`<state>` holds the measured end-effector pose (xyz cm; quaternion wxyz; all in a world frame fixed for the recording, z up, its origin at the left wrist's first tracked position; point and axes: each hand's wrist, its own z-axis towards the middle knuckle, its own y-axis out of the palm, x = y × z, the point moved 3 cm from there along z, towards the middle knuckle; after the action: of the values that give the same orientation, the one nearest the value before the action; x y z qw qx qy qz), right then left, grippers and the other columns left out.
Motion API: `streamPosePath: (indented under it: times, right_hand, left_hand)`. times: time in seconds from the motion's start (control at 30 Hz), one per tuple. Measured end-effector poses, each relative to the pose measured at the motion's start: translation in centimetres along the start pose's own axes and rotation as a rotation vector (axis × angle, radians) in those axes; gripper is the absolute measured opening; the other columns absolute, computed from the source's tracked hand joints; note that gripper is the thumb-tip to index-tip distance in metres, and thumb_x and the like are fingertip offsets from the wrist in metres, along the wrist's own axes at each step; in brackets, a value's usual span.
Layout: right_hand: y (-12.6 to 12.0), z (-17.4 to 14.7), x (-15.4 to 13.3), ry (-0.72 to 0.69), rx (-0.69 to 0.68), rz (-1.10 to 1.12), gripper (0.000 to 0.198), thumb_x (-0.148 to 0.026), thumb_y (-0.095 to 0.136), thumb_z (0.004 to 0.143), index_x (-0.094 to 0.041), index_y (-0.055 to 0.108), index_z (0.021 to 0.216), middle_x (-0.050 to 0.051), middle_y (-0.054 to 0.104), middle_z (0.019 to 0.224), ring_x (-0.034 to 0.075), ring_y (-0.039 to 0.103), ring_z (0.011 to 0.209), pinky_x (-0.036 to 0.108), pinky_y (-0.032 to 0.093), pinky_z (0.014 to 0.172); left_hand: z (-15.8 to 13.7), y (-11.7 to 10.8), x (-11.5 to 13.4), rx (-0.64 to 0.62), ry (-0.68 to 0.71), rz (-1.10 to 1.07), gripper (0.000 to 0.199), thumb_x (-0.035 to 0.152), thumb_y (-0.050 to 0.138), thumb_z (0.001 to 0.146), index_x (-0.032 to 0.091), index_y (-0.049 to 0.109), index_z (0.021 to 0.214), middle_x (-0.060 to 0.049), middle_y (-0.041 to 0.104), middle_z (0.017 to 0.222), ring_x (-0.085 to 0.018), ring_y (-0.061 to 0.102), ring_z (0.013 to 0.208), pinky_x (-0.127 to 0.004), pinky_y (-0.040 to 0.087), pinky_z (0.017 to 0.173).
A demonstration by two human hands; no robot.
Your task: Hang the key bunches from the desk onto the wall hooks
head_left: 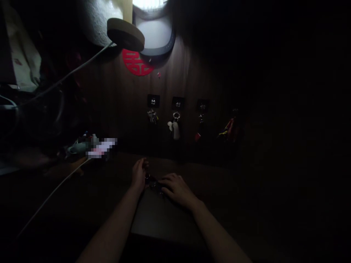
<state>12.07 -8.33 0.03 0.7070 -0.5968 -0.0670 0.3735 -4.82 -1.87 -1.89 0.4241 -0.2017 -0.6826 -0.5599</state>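
Observation:
On a dark wooden surface lies a small bunch of keys (pixel 154 185) with a shiny metal ring; its details are lost in the dark. Beside its left end is my left hand (pixel 139 175), fingers curled in a closed grip at the ring. My right hand (pixel 177 189) reaches in from the other side, palm down, fingers stretched out and lying flat. Its fingertips touch or nearly touch the dark end of the bunch.
Keys (pixel 152 116), a ring with a pale fob (pixel 176 128) and a red tag (pixel 197 136) hang from wall hooks. A lit lamp (pixel 153 33) shines above a red paper cutout (pixel 137 64). At left, a white cable (pixel 55 191) runs past a blurred-out item (pixel 101 148).

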Motion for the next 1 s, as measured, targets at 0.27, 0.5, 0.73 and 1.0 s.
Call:
streamPosePath:
  times: [0.27,0.5,0.73,1.0]
  right_hand:
    - [0.0,-0.2,3.9,0.252,0.139,-0.048,0.026,-0.034,0.047,0.085,-0.027,0.061,0.105,0.004,0.060,0.110,0.020,0.048,0.105,0.039,0.033,0.089]
    - [-0.7,-0.7,5.8,0.368,0.234,-0.085,0.024,-0.024,0.044,0.085,-0.026,0.064,0.097,0.005,0.063,0.103,0.021,0.050,0.099,0.038,0.035,0.085]
    - [-1.3,-0.9,6.8,0.370,0.299,-0.053,0.024,-0.020,0.045,0.084,-0.026,0.064,0.097,0.004,0.063,0.103,0.020,0.050,0.099,0.036,0.036,0.085]
    - [-0.2,0.0,5.4,0.195,0.238,0.096,0.022,-0.018,0.054,0.077,-0.024,0.064,0.096,0.003,0.063,0.100,0.018,0.051,0.098,0.035,0.038,0.088]
  left_hand:
    - [0.0,-0.2,0.6,0.002,0.142,0.241,0.033,0.046,0.054,0.065,0.016,0.059,0.078,0.001,0.058,0.066,-0.011,0.055,0.061,-0.022,0.040,0.057]
    - [-1.8,1.5,0.2,-0.294,0.442,0.766,0.020,0.032,0.048,0.077,0.020,0.063,0.083,-0.001,0.066,0.081,-0.017,0.060,0.080,-0.027,0.044,0.074]
    - [-3.0,1.9,-0.9,-0.575,0.622,1.220,0.024,0.022,0.049,0.080,0.022,0.064,0.099,-0.005,0.064,0.099,-0.021,0.056,0.097,-0.035,0.040,0.086]
    - [-3.7,2.2,-1.8,-0.730,0.703,1.424,0.025,0.034,0.053,0.080,0.026,0.065,0.101,-0.006,0.061,0.104,-0.023,0.051,0.100,-0.039,0.034,0.091]
